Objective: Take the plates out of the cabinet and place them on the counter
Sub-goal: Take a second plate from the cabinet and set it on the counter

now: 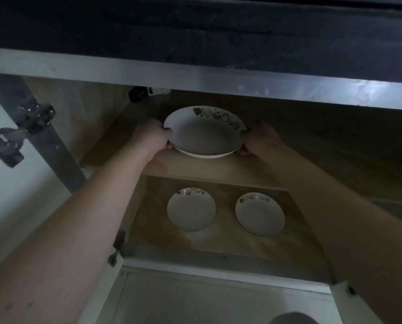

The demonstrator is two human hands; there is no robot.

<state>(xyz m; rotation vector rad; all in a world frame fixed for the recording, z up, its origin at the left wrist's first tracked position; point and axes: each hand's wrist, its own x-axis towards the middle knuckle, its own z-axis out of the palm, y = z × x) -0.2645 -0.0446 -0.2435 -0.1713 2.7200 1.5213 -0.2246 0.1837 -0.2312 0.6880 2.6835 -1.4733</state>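
A large white plate (204,134) with a coloured pattern along its far rim is on the upper shelf (195,167) of the open cabinet. My left hand (149,136) grips its left rim and my right hand (259,140) grips its right rim. Whether the plate touches the shelf I cannot tell. On the lower shelf (218,239) lie two smaller white plates, one on the left (191,210) and one on the right (259,215). Both arms reach up into the cabinet.
The dark counter edge (195,31) with a metal strip (218,78) runs above the cabinet opening. An open door with hinges (20,132) is at the left. The cabinet's bottom frame (218,277) is in the foreground. The interior is dim.
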